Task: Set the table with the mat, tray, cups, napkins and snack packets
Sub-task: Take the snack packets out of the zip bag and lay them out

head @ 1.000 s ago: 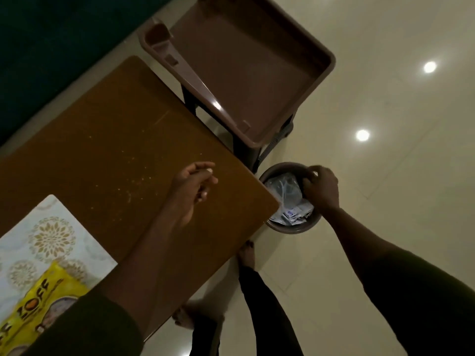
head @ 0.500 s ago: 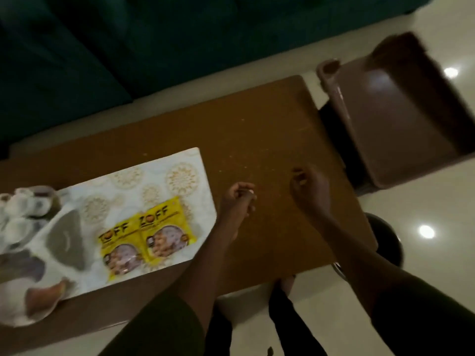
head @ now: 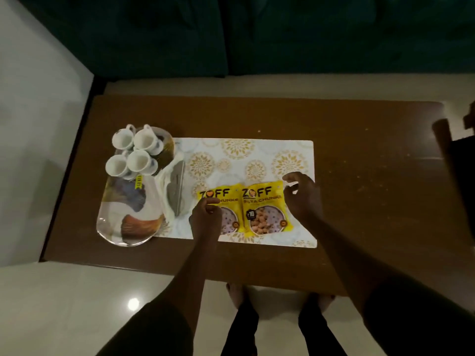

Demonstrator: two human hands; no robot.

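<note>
My left hand (head: 205, 217) sits curled over the left snack packet (head: 226, 214), fingers bent at its top edge, though I cannot tell whether they pinch it. My right hand (head: 303, 199) hovers with fingers spread beside the right snack packet (head: 264, 209), gripping nothing. Both yellow packets lie side by side, edges touching, on the near part of the patterned mat (head: 244, 160), which lies flat on the brown surface (head: 359, 201). The tray (head: 120, 227) overlaps the mat's left end (four white cups (head: 131, 152) clustered at its far end), with white napkins (head: 169, 191) along its right side.
</note>
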